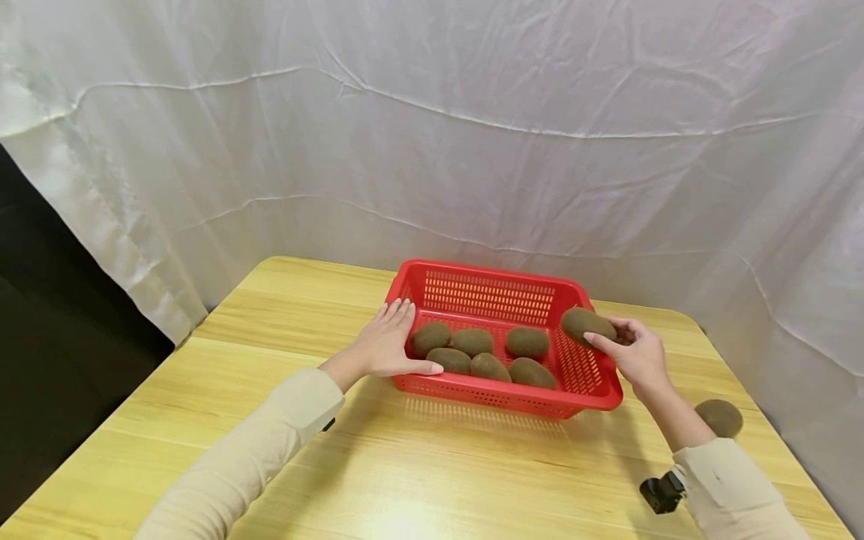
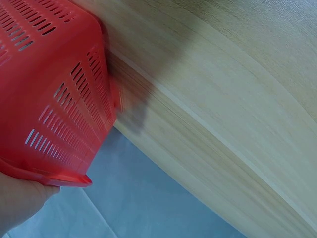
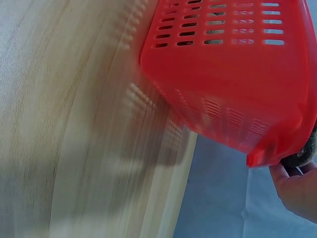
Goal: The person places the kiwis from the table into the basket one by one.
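Note:
A red plastic basket [image 1: 472, 386] with slotted walls stands on the table, several brown kiwis [image 1: 529, 343] lying inside it. My left hand [image 1: 388, 341] rests on the basket's left rim at the near corner, fingers spread and fairly straight, thumb along the front rim. At the right end, my right hand [image 1: 637, 352] pinches a kiwi [image 1: 586, 325] between thumb and fingers, just above the right rim. The right wrist view shows only part of that kiwi [image 3: 302, 152], beside the rim. Another kiwi [image 1: 719, 418] lies on the table, right of my right forearm.
The wooden table [image 1: 418, 480] reaches out on both sides of the basket and in front of it. A pale hanging cloth [image 1: 432, 150] closes off the back and right. A dark area [image 1: 61, 322] lies beyond the table's left edge.

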### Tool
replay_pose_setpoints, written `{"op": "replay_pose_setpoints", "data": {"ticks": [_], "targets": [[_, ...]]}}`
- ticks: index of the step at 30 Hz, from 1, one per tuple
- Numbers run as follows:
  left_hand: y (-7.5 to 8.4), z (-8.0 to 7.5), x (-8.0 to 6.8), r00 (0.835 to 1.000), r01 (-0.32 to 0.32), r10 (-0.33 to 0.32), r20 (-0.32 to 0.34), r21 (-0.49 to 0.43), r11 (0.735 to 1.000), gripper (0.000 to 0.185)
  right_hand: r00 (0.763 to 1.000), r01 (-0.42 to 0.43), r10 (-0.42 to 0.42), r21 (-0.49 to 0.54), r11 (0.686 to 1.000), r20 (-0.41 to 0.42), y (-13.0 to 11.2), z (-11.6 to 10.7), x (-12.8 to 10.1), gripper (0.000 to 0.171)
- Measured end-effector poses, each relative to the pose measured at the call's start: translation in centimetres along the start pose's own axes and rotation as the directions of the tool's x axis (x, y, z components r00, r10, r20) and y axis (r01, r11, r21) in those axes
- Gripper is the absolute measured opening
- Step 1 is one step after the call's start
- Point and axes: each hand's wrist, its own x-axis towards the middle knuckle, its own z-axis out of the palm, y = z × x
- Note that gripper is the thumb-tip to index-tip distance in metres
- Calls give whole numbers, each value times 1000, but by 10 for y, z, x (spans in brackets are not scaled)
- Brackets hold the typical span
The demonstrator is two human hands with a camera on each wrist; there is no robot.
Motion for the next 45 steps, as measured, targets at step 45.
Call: {"op": "replay_pose_setpoints", "data": {"ticks": [45], "targets": [[0,-1,1,1000,-2,2,3,-1,1000,118,988,149,-152,-98,984,-28,3,9,1,33]]}}
